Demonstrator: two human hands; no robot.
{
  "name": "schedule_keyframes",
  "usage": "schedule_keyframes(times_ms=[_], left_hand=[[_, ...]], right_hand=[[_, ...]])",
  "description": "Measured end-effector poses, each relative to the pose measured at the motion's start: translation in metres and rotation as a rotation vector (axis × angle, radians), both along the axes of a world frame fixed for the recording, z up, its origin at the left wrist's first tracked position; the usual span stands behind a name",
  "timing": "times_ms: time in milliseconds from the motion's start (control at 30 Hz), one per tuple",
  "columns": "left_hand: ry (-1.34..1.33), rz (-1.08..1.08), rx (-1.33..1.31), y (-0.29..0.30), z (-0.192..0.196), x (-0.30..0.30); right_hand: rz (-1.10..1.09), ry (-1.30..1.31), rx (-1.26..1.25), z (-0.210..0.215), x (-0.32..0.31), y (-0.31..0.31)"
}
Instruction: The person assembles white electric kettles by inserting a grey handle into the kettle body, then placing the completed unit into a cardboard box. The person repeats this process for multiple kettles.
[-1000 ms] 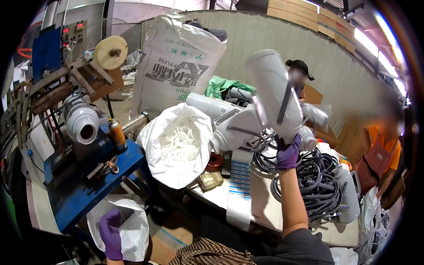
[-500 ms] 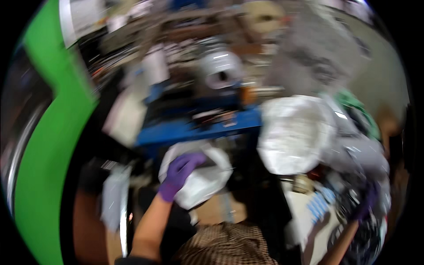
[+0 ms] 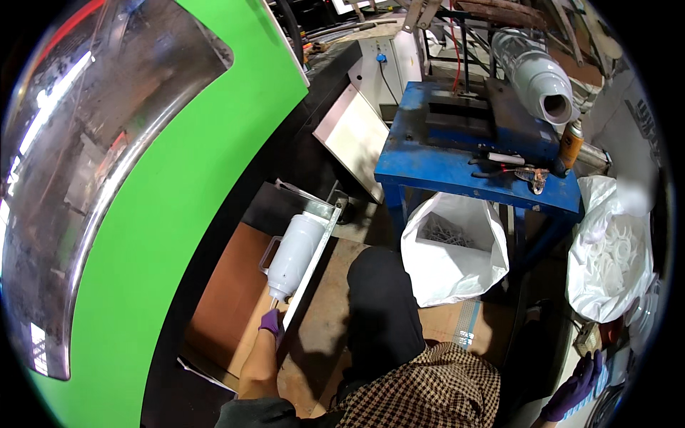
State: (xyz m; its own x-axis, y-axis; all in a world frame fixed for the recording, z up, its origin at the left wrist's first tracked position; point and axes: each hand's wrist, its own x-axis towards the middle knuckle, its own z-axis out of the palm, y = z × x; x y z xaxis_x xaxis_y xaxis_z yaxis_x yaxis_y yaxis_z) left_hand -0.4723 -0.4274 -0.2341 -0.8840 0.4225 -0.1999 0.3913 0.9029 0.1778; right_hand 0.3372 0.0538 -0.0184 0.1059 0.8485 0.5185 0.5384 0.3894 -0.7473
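My left hand, in a purple glove, is closed on the narrow tail at the neck end of a pale grey-white plastic jug with a side handle. The jug lies on its side in a brown-floored chute beside the green machine. Far to the right, my right hand, also gloved in purple, is open, fingers stretched out. It is over a white surface beside a blue-and-white striped item; whether it touches anything is unclear.
A blue table carries pliers, an orange spray can and stacked white plastic containers. One white sack stands below it; another sack on the right holds plastic scraps. The green machine panel rises at left.
My view has swung left toward the green machine. My left hand has left the white sack and closed on the jug's tail in the chute. The picture is sharper now.
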Motion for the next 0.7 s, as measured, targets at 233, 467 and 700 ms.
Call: schedule_keyframes(times_ms=[233,467,700], left_hand=[[-0.806,0.866,1.313,0.118,-0.023,-0.033],[-0.114,0.526,1.151,0.216,0.076,-0.031],[0.963,-0.17,0.815,0.174,0.219,0.012]], right_hand=[[-0.066,0.507,-0.202,0.027,-0.026,-0.017],[-0.101,0.321,-0.152,0.055,-0.057,-0.048],[0.08,0.363,-0.176,0.034,-0.071,-0.046]])
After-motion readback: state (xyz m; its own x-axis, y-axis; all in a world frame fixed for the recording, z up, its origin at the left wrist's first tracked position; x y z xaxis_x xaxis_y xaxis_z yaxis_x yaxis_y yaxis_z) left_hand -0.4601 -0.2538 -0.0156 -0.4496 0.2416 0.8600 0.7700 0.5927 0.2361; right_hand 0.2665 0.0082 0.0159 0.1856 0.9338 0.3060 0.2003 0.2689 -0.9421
